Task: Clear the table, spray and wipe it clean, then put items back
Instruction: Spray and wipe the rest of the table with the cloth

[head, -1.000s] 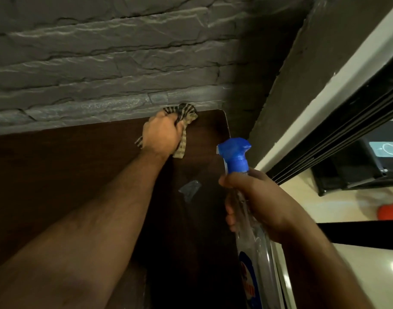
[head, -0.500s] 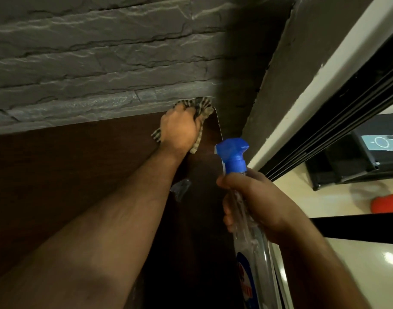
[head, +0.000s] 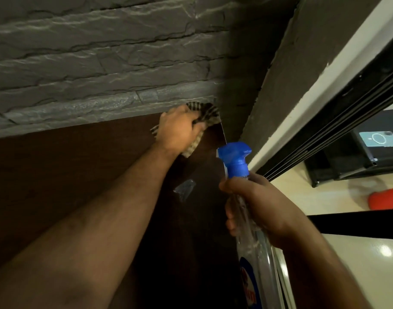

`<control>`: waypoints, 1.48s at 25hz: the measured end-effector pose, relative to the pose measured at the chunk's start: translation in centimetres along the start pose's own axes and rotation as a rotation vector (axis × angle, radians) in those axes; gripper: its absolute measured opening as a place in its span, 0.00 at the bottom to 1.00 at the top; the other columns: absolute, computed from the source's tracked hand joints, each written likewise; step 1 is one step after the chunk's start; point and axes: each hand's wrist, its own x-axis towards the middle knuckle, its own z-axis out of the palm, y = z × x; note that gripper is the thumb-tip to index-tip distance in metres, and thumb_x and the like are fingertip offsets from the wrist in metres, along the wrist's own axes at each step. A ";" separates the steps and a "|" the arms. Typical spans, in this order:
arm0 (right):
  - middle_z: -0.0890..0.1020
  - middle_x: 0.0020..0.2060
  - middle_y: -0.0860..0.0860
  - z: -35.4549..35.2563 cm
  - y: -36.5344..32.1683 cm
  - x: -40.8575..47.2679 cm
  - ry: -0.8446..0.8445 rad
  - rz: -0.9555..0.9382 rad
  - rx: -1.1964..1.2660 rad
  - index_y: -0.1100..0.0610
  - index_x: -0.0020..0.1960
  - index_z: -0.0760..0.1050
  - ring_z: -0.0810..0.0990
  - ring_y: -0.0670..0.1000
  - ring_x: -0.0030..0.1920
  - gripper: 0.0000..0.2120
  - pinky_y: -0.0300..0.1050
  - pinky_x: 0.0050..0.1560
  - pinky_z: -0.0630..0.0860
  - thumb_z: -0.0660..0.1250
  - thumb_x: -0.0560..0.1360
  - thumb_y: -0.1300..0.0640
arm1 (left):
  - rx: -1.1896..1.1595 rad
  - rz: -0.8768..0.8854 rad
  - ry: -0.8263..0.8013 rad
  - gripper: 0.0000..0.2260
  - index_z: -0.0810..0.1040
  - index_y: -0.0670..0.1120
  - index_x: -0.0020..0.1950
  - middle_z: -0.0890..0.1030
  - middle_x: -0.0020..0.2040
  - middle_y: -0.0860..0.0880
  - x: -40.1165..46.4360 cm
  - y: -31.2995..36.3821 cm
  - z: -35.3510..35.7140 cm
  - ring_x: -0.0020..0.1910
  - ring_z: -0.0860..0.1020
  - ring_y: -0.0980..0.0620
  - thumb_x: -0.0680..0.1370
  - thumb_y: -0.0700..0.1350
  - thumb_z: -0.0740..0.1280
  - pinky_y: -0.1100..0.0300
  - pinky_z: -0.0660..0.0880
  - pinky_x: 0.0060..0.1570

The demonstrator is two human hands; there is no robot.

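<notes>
A single head-worn wide-angle camera looked forward and down, close over the dark table (head: 57,175), towards its far right corner against the stone wall (head: 90,52). Both forearms reached in from the lower edge; no second view existed.

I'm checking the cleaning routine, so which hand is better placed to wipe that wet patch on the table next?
Left. The left hand already grips the cloth on the table, just beyond the wet patch. The right hand holds the spray bottle.
</notes>
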 end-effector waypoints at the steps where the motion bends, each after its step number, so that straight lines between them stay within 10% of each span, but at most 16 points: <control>1: 0.76 0.28 0.57 0.1 0.0 -0.1 0.003 -0.001 0.009 0.46 0.53 0.67 0.76 0.55 0.27 0.12 0.47 0.29 0.76 0.66 0.75 0.57 | 0.011 0.111 -0.028 0.16 0.76 0.54 0.63 0.75 0.58 0.50 -0.2 1.3 0.3 0.60 0.72 0.49 0.78 0.58 0.61 0.52 0.65 0.58; 3: 0.76 0.29 0.58 0.3 0.1 -0.5 0.007 0.001 0.021 0.47 0.53 0.68 0.75 0.56 0.27 0.11 0.47 0.29 0.75 0.66 0.75 0.58 | -0.004 0.310 -0.119 0.17 0.75 0.54 0.64 0.75 0.58 0.50 -1.3 1.4 0.6 0.60 0.71 0.50 0.78 0.57 0.61 0.53 0.63 0.57; 7: 0.76 0.30 0.60 0.4 0.8 -1.1 0.017 0.007 0.038 0.50 0.57 0.68 0.75 0.57 0.28 0.13 0.49 0.32 0.75 0.67 0.74 0.57 | 0.004 0.036 -0.046 0.17 0.75 0.53 0.64 0.75 0.58 0.49 -0.6 -0.8 -0.8 0.60 0.71 0.48 0.78 0.57 0.61 0.53 0.64 0.57; 11: 0.76 0.30 0.60 1.0 1.6 -1.7 0.039 0.004 0.037 0.53 0.57 0.69 0.75 0.58 0.27 0.13 0.49 0.32 0.74 0.67 0.74 0.57 | 0.018 0.521 -0.240 0.18 0.73 0.55 0.66 0.72 0.58 0.54 -3.2 1.3 0.0 0.59 0.68 0.54 0.77 0.58 0.58 0.56 0.61 0.56; 15: 0.78 0.32 0.59 1.1 2.7 -2.3 0.067 0.031 0.036 0.52 0.60 0.68 0.77 0.57 0.28 0.17 0.50 0.33 0.76 0.68 0.73 0.56 | 0.010 0.143 -0.075 0.18 0.74 0.53 0.67 0.74 0.59 0.49 -2.4 -1.4 -1.0 0.60 0.70 0.49 0.78 0.58 0.61 0.53 0.63 0.57; 19: 0.78 0.32 0.60 2.0 3.3 -3.0 0.094 0.053 0.045 0.53 0.61 0.67 0.77 0.57 0.28 0.20 0.51 0.34 0.76 0.69 0.72 0.56 | 0.024 0.473 -0.182 0.18 0.72 0.56 0.68 0.72 0.60 0.53 -3.7 0.5 -0.5 0.59 0.68 0.52 0.78 0.58 0.60 0.54 0.63 0.58; 22: 0.78 0.33 0.61 2.6 3.9 -3.5 0.104 0.061 0.046 0.52 0.61 0.67 0.77 0.57 0.28 0.20 0.52 0.36 0.76 0.69 0.72 0.56 | 0.017 0.196 -0.090 0.19 0.73 0.54 0.68 0.73 0.60 0.50 -2.2 -2.2 -1.1 0.59 0.69 0.49 0.79 0.57 0.61 0.53 0.63 0.57; 37: 0.77 0.31 0.60 7.1 4.6 -4.0 0.101 0.029 0.034 0.53 0.56 0.72 0.76 0.57 0.29 0.14 0.49 0.34 0.75 0.70 0.72 0.57 | -0.045 0.186 -0.115 0.19 0.73 0.54 0.68 0.73 0.59 0.50 -3.4 -1.3 -0.2 0.60 0.69 0.50 0.78 0.56 0.62 0.52 0.62 0.58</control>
